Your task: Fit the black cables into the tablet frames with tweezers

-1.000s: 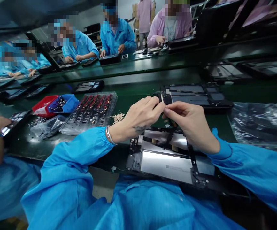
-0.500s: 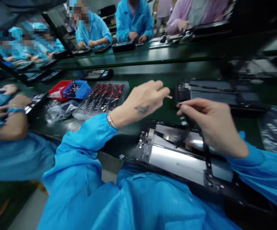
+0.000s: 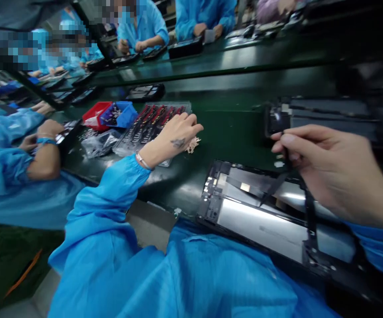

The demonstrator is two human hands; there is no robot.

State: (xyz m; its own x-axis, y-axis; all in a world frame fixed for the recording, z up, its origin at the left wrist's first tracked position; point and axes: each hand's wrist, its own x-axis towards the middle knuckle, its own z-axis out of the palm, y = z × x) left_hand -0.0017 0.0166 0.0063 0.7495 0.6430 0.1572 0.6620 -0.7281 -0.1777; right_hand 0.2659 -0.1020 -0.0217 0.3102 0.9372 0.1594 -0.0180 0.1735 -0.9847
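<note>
Ideally, the right hand [image 3: 339, 174], pinching the dark ribbon [image 3: 275, 187], avoids tugging; the left hand [image 3: 174, 139] curls by pale scraps [image 3: 193, 145], grip unclear.

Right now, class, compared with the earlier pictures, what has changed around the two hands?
The left hand has moved leftward from the right hand, toward the pile of pale scraps. The pale sliver earlier in its grip no longer shows; whether it was let go is unclear.

The right hand still pinches the black strip; the open device still lies on the bench.
</note>
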